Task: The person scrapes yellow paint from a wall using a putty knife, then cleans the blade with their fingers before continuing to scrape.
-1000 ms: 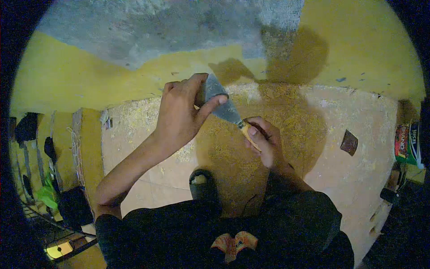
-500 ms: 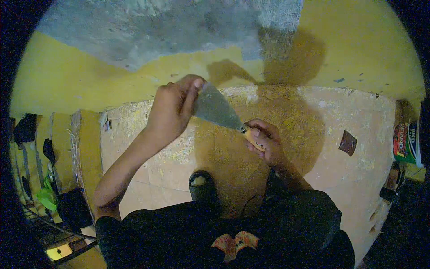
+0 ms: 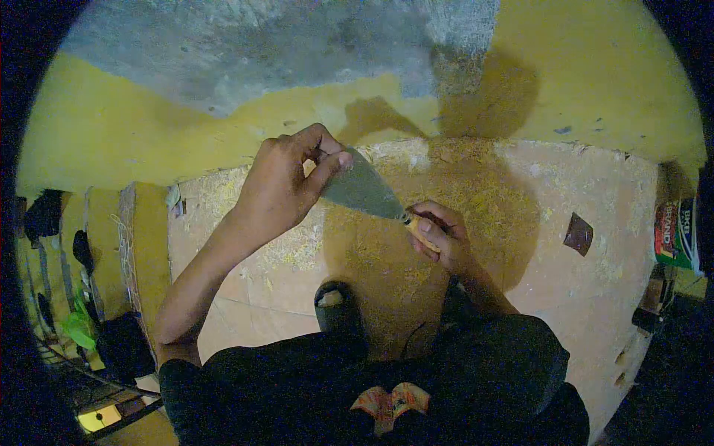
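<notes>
A putty knife (image 3: 364,189) with a wide grey metal blade and a short yellowish handle is held in front of me at a slant. My right hand (image 3: 444,236) is closed around the handle. At the blade's broad end, my left hand (image 3: 286,178) pinches the edge, its thumb lying on the flat face and its index finger bent above. The other left fingers are curled, partly hidden from view.
A yellow wall (image 3: 595,97) with a bare grey patch (image 3: 260,44) rises ahead. Yellow flakes litter the floor (image 3: 245,290). At right lie a brown square scrap (image 3: 578,234) and a printed bucket (image 3: 675,234). My foot (image 3: 332,299) is below.
My left thumb has slid down and to the right across the blade, and the index finger has bent more. The right hand stays on the handle, with the knife almost still.
</notes>
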`<state>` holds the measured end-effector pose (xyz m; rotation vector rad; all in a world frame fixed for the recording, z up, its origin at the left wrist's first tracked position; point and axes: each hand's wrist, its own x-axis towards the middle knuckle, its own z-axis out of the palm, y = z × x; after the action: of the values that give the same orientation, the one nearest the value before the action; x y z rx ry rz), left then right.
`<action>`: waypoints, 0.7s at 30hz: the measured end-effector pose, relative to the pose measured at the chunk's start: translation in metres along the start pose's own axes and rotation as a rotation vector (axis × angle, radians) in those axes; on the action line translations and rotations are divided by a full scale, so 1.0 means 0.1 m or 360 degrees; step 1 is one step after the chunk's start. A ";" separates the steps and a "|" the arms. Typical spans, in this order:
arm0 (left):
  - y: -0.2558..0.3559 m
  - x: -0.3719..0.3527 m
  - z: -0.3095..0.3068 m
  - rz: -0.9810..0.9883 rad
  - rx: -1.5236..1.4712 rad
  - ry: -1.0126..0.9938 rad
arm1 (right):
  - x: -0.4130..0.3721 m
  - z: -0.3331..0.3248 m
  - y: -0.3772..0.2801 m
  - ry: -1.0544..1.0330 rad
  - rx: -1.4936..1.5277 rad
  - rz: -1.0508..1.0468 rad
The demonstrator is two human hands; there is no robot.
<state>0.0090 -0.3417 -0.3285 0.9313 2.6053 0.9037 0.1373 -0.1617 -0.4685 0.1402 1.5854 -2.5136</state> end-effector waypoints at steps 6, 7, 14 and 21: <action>0.06 -0.04 0.02 0.0097 -0.0230 0.0116 | -0.02 -0.03 -0.01 0.0017 -0.0256 -0.0122; 0.06 -0.05 0.01 0.0172 -0.0112 0.0122 | -0.03 -0.01 -0.01 0.0015 -0.0335 -0.0248; -0.06 -0.02 -0.04 0.0356 -0.0078 0.0266 | 0.01 -0.04 -0.05 0.0228 -0.0937 -0.0897; -0.36 -0.22 0.39 -0.0266 -0.1224 -0.0277 | 0.03 -0.15 -0.15 0.0346 -0.1578 -0.1278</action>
<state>0.0239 -0.3595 -0.3813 0.5320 1.8838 1.5206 0.1314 -0.1420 -0.4622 -0.4418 3.2417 -1.7509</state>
